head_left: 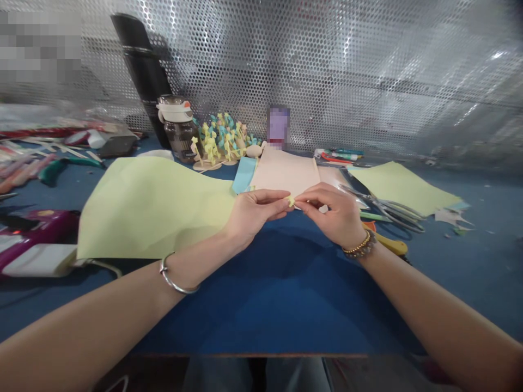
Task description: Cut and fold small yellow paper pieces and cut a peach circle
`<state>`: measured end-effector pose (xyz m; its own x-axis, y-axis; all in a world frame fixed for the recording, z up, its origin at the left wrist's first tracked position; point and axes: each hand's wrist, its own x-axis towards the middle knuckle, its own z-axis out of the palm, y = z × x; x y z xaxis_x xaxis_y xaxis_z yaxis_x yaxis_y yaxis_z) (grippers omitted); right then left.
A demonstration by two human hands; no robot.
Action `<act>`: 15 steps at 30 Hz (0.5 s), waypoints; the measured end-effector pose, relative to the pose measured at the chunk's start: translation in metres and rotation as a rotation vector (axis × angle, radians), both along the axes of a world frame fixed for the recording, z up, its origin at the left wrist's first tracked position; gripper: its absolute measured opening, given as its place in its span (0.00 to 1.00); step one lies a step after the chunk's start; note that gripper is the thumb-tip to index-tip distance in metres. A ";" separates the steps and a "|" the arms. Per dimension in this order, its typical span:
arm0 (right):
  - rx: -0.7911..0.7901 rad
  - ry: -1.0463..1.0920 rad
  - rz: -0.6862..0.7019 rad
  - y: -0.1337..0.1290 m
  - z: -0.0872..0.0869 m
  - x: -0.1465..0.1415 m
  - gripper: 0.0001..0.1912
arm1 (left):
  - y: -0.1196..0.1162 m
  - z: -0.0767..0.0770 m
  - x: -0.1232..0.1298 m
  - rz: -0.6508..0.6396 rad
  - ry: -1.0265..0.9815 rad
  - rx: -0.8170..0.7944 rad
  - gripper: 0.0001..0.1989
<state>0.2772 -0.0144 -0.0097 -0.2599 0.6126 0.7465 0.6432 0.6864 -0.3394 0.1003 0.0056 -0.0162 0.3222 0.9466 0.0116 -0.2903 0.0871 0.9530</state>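
Pinching from both sides, the left hand [255, 211] and right hand [332, 213] clench a small scrap of yellow paper [291, 201] between their fingertips, right at the near edge of a peach paper sheet [284, 171]. Everything lies on a blue work table [261, 288], backed by a perforated metal panel [327, 65]. A large pale green paper sheet [151, 209] runs under the left hand's edge, and steel scissors [384, 208] rest just beyond the right hand, over a second green sheet [402, 185]. Farther back stand yellow-and-blue paper figures [220, 142] — a lidded bottle [177, 129] beside them.
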 end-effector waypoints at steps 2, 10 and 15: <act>-0.010 0.015 0.015 0.000 0.000 0.000 0.03 | -0.001 0.001 0.000 0.000 0.001 0.013 0.14; -0.079 0.059 0.032 0.001 -0.002 0.000 0.03 | -0.002 0.001 -0.001 0.011 0.046 0.075 0.14; -0.082 0.045 0.043 0.000 -0.001 -0.001 0.03 | -0.002 0.002 -0.001 0.019 0.061 0.085 0.12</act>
